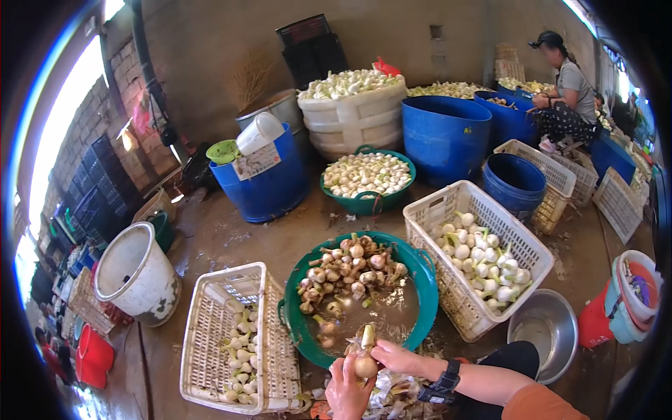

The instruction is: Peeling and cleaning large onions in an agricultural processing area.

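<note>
Just above the near rim of a green plastic tub [428, 315], my left hand [347, 386] holds a garlic bulb [366, 366] with its stem pointing up. My right hand [396, 358] pinches the bulb's skin beside the stem. Unpeeled garlic bulbs [357, 262] lie in murky water in the tub. Below my hands is a heap of peeled garlic skins [394, 394]. Whitish garlic bulbs lie in a white plastic crate [210, 336] to the left and in another white crate [441, 294] to the right.
A steel basin [543, 331] and a red bucket [596, 320] stand at the right, a white bucket [157, 283] at the left. Further off are a green basin of garlic [367, 205], blue barrels [446, 136] and a large white container [352, 118]. A co-worker [572, 94] sits at the back right.
</note>
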Motion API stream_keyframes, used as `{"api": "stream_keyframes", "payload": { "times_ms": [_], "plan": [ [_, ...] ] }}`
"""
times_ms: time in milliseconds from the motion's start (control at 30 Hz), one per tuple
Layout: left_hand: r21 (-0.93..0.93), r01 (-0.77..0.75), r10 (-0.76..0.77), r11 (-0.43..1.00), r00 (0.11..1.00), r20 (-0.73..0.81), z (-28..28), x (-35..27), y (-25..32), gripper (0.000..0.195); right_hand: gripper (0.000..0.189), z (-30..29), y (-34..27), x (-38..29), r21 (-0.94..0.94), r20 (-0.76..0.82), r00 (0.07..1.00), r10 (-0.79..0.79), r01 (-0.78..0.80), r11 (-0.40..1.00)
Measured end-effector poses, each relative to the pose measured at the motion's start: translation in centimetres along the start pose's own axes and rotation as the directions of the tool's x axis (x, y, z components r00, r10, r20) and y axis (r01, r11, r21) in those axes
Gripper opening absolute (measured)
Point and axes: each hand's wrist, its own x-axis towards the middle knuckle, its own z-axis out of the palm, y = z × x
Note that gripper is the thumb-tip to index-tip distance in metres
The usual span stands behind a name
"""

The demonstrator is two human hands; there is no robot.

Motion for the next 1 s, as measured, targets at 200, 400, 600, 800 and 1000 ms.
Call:
{"api": "stream_keyframes", "payload": {
  "times_ms": [200,400,600,800,1000],
  "plan": [
    [-0.814,0.484,-0.218,0.32,0.874,0.434,-0.1,0.2,-0.4,0.067,0.033,-1.5,-1.1,-3.2,-0.265,0.022,0.935,-0.354,0.347,0.9],
    [-0.332,0.106,-0.074,0.937,0.991,0.108,-0.3,0.4,1.2,0.066,0.029,-1.5,-0.3,-2.4,-0.036,-0.02,0.997,-0.077,0.076,0.996],
    [-0.811,0.515,-0.218,0.277,0.856,0.469,0.9,-0.1,-0.9,0.068,0.018,-1.5,1.5,-1.4,-0.135,-0.136,0.939,-0.317,0.299,0.945],
    [-0.855,0.495,-0.172,0.154,0.866,0.47,1.6,-0.7,-2.2,0.058,0.03,-1.1,-0.7,-1.5,-0.025,-0.006,0.977,-0.211,0.211,0.977],
    [-0.521,0.698,0.016,-0.491,0.605,0.796,1.6,-0.5,-3.1,0.051,0.027,-0.8,-0.1,-1.3,0.002,-0.022,0.988,-0.152,0.152,0.988]
  ]
}}
